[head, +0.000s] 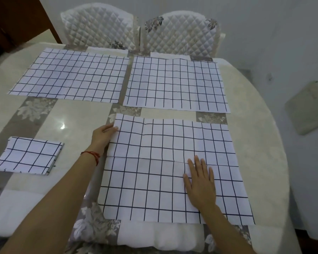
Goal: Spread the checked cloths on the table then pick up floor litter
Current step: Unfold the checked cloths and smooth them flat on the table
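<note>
1. 3 checked cloths lie unfolded on the table [261, 125]: the far left cloth [70, 77] and the far right cloth [176, 83] sit side by side with a narrow gap between them, and the near cloth [163, 162] lies in front of the far right one, apart from it. the layout reads as a grid being filled, each cloth squared to its neighbour so the patterned table cover is covered evenly.
2. a 4th cloth, the folded cloth [28, 155], waits near the left edge of the table, well apart from the near cloth. it is probably next, and the bare space in front of the far left cloth looks like its place.
3. the right hand [200, 184] lies flat on the near cloth, fingers straight and slightly spread, palm down, gripping nothing. my reading is that it pins the fabric so it cannot slide while the other side is adjusted.
4. the left hand [103, 134] reaches with the arm extended to the cloth's far left corner, fingertips touching the edge; whether it pinches the edge or only presses it i cannot tell. a crease still crosses the cloth's middle, so the corner is likely being tugged to flatten it.
5. no floor litter is visible here; that part of the task appears not yet begun.
</note>
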Available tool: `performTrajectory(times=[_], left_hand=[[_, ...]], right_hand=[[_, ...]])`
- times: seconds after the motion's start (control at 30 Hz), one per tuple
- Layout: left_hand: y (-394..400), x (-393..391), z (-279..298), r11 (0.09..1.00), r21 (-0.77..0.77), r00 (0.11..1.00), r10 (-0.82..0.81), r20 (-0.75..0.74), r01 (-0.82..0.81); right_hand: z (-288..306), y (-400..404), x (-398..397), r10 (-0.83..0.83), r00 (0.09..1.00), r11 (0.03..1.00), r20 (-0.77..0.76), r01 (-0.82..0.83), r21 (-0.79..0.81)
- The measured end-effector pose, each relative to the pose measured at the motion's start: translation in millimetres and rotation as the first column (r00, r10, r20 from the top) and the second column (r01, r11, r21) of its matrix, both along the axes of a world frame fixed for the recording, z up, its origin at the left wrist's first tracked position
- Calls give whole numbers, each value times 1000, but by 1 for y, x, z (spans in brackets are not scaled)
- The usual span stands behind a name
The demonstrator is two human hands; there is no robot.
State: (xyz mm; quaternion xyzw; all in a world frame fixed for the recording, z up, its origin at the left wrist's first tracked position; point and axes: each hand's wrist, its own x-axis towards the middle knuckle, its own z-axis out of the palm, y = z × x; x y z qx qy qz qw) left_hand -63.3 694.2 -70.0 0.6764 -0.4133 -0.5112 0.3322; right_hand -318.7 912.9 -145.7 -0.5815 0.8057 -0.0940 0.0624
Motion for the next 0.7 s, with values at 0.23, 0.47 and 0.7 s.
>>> performTrajectory(times=[0.23, 0.47, 0.7], left_hand=[[61, 33, -3, 970, 189, 979, -175, 109, 152], [133, 61, -1, 931, 284, 938, -289, 192, 229], [170, 77, -9, 908, 337, 907, -342, 247, 250]], right_hand=[[3, 0, 1, -12, 999, 1000, 31, 12, 12], [7, -1, 3, -10, 1000, 999, 13, 9, 31], [11, 0, 4, 8, 1000, 999, 13, -8, 40]])
